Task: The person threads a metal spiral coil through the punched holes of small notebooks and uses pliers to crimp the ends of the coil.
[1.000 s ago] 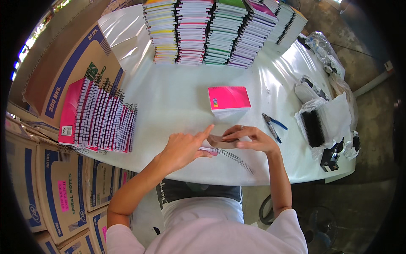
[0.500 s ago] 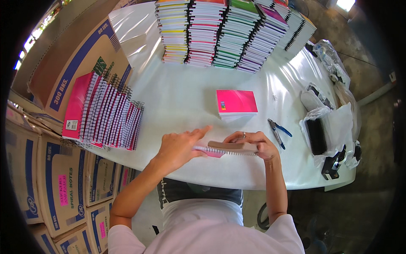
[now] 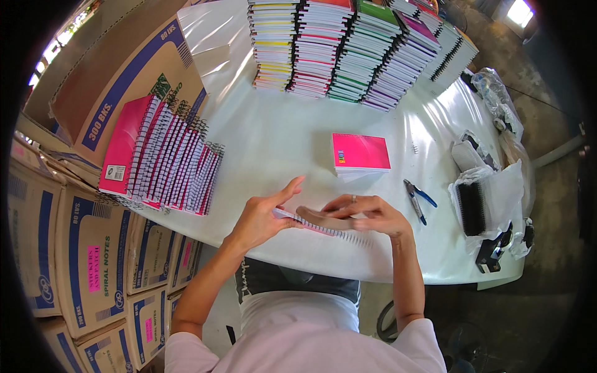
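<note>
Between my hands, above the table's near edge, is a small pink spiral notebook [image 3: 318,229], with a brown bowed surface along its far side. A loose length of wire coil [image 3: 357,239] sticks out past its right end. My left hand [image 3: 258,217] pinches the left end between thumb and fingers, with the forefinger raised. My right hand [image 3: 372,214] is closed over the right part, its fingers on the brown surface; the thumb side is blurred by motion. Beyond them lies a short pile of pink notepads [image 3: 360,151]. Blue-handled pliers [image 3: 418,200] rest to its right.
Pink coil-bound notebooks [image 3: 163,158] lean in a row at left before an open carton [image 3: 140,74]. Tall notebook stacks [image 3: 336,50] stand at the back. Plastic-wrapped black coils [image 3: 471,208] lie along the right edge. Cartons [image 3: 93,255] are piled below left. A coil scrap [image 3: 415,148] lies near the pliers.
The notebook's right end has tipped down toward me, and its brown side now bows. My right fingers have shifted along it. The whole view has moved slightly.
</note>
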Demonstrator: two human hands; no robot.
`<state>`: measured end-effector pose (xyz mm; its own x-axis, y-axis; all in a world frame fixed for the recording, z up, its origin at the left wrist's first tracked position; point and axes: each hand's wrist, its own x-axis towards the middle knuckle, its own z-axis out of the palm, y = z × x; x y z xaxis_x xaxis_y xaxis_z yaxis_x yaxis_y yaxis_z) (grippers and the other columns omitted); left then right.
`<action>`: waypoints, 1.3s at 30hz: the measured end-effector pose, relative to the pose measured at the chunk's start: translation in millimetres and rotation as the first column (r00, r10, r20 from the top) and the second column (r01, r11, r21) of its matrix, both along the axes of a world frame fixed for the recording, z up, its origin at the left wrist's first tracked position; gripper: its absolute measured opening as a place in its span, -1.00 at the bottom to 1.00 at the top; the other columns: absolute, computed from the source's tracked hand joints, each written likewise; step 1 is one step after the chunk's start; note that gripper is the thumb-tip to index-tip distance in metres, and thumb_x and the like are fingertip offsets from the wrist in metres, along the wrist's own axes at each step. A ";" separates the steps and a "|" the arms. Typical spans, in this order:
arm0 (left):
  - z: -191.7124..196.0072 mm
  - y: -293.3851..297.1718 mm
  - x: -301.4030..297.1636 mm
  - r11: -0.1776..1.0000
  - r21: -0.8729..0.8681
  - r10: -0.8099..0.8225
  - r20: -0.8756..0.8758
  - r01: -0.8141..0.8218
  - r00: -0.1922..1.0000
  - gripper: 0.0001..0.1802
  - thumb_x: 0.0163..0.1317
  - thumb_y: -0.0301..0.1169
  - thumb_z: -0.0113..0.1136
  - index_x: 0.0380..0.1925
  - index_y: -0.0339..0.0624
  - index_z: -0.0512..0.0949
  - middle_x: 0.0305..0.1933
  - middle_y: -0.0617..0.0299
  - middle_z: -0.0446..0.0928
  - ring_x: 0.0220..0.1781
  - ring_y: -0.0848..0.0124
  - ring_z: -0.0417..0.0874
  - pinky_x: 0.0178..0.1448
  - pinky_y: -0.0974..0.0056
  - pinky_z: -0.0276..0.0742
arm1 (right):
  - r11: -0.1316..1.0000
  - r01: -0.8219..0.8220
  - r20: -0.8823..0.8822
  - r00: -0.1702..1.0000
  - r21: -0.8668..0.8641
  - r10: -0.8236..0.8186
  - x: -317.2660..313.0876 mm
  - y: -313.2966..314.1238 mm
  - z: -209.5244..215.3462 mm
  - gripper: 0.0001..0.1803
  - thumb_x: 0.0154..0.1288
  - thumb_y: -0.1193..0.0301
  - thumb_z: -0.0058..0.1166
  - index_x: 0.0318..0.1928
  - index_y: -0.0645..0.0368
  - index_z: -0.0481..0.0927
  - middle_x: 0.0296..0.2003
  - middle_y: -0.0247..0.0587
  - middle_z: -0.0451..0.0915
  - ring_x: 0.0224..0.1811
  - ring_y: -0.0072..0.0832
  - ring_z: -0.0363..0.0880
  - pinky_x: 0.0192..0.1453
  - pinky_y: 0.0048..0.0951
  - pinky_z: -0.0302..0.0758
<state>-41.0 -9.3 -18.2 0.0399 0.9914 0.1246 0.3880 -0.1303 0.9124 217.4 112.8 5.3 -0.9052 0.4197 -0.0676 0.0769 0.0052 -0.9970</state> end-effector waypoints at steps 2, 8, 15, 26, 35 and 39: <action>0.1 -3.8 -1.1 0.999 -0.042 0.012 0.052 -0.010 0.999 0.12 -0.13 -0.40 0.58 0.47 0.27 0.19 0.20 0.01 0.58 0.18 0.13 0.65 0.07 0.17 0.62 | 0.993 0.032 0.157 0.986 0.111 -0.050 -6.0 -1.1 3.1 -0.52 0.21 0.06 0.31 -0.01 0.14 0.75 0.09 -0.04 0.60 0.13 -0.23 0.52 0.27 -0.24 0.38; -3.4 -6.2 -0.9 0.996 -0.084 0.048 0.160 -0.035 0.986 0.18 -0.15 -0.53 0.58 0.50 0.22 0.13 0.35 -0.01 0.45 0.25 0.20 0.60 0.11 0.23 0.64 | 0.991 0.036 0.153 0.987 0.131 -0.056 -16.7 -5.8 5.3 -0.58 0.22 0.12 0.34 -0.01 0.10 0.75 0.04 -0.07 0.61 0.08 -0.27 0.55 0.22 -0.27 0.42; -9.1 -9.2 -0.7 0.989 -0.142 0.085 0.313 -0.042 0.946 0.16 -0.15 -0.59 0.57 0.49 0.10 0.15 0.38 0.00 0.42 0.33 0.27 0.53 0.19 0.27 0.60 | 0.984 0.056 0.143 0.986 0.166 -0.080 -28.6 -12.5 12.7 -0.55 0.20 0.12 0.34 -0.01 0.13 0.75 0.06 -0.06 0.59 0.11 -0.26 0.53 0.23 -0.27 0.42; -0.3 -9.1 -20.9 1.000 -0.021 -0.008 0.312 0.016 0.950 -0.48 0.21 -0.47 0.34 0.20 -0.21 0.53 0.23 0.11 0.58 0.29 0.32 0.55 0.36 0.24 0.47 | 0.499 0.290 0.115 0.765 0.816 -0.633 76.5 -10.9 -19.6 -0.36 0.16 0.10 0.34 0.27 -0.09 0.56 0.35 0.06 0.34 0.34 -0.04 0.32 0.44 -0.04 0.14; -12.0 -17.1 21.9 0.937 0.343 0.253 -0.534 -0.067 0.807 -0.34 0.22 -0.17 0.32 0.30 -0.12 0.42 0.24 0.12 0.55 0.25 0.04 0.58 0.19 -0.02 0.54 | 0.029 0.089 -0.002 0.329 0.996 -0.944 114.8 -13.4 -57.5 -0.52 0.32 0.47 0.12 0.26 0.12 0.50 0.03 0.05 0.47 0.09 -0.07 0.43 0.26 -0.06 0.34; -4.8 -15.8 34.8 0.925 0.371 0.305 -0.604 -0.078 0.736 -0.38 0.27 -0.18 0.27 0.31 -0.09 0.41 0.25 0.13 0.55 0.27 0.05 0.53 0.24 -0.10 0.47 | 0.497 0.425 0.016 0.748 0.757 -0.663 38.1 -83.5 -17.3 -0.49 0.21 0.59 0.17 0.20 0.01 0.59 -0.08 -0.02 0.46 -0.08 -0.16 0.50 -0.03 -0.15 0.51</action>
<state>-6.2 -25.1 -23.0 0.0360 0.9012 0.4319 0.9092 -0.2089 0.3602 255.5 29.3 -12.0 -0.4644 0.8469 0.2592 0.5679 0.5093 -0.6466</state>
